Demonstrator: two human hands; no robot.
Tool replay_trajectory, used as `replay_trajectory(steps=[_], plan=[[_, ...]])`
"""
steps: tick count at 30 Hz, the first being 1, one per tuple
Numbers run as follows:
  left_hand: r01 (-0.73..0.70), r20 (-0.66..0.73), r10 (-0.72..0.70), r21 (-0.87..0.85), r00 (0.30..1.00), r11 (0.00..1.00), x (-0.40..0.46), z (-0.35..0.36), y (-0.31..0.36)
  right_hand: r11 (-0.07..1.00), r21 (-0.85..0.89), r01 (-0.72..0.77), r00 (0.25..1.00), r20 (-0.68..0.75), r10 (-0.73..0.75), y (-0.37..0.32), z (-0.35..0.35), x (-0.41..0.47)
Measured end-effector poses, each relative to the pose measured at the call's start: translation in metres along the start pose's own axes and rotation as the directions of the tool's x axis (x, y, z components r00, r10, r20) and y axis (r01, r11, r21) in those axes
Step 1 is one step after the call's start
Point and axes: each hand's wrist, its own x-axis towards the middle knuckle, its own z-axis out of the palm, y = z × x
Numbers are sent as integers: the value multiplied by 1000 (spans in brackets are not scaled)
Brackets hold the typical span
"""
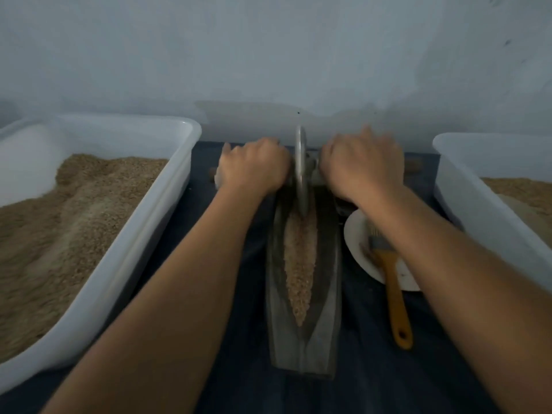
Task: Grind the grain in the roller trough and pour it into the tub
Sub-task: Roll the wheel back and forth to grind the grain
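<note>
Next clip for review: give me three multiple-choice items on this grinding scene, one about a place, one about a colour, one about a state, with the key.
1. Where does the yellow-handled brush lie?
A. In the left tub
B. Partly on the round white plate, right of the long metal roller trough
C. Inside the trough

2. What colour are the two rectangular plastic tubs beside the trough?
A. White
B. Red
C. Black

3. What are the hands doing?
A. Both hang idle
B. One lifts a tub
C. The left hand and right hand each grip the axle beside the metal grinding wheel

Key: 1 B, the bristles rest on the plate and the handle runs off it onto the dark cloth; 2 A, both tub walls are white; 3 C, curled fingers flank the wheel over the grain.
</note>
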Motion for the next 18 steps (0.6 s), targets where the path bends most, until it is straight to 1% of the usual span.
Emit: replay_trajectory(steps=[1, 3, 4, 6, 9, 11, 13, 15, 18], plan=[[-5, 7, 5, -5, 1000, 1000, 2, 1, 0, 1000, -16, 15, 1000, 0, -15, -3, -1, 3], [-39, -4, 39, 16, 999, 999, -20, 5, -5, 994, -91, 65, 998, -18, -67, -3, 1, -14], [-81, -64, 85, 59, 994, 995, -40, 6, -9, 990, -107, 90, 995, -29, -93, 0, 1, -31], [-166, -207, 196, 153, 959, 974, -85, 6, -17, 991, -72, 115, 993, -26, -117, 6, 0, -76], [-256, -341, 270, 84, 901, 963, -136, 0, -23, 989, -29, 144, 988, -49, -145, 17, -8, -130], [-272, -379, 288, 96, 879, 957, -142, 0, -21, 989, -33, 145, 988, -56, -147, 22, -9, -138], [-247, -339, 277, 129, 899, 960, -126, -1, -15, 989, -16, 146, 989, 4, -146, 20, -9, -124], [-181, -235, 222, 184, 947, 966, -92, 1, -8, 990, -8, 143, 989, 35, -143, 14, -2, -90], [-94, -103, 109, 142, 989, 985, -28, 2, -3, 999, 16, 28, 999, -19, -27, 7, 4, -28]])
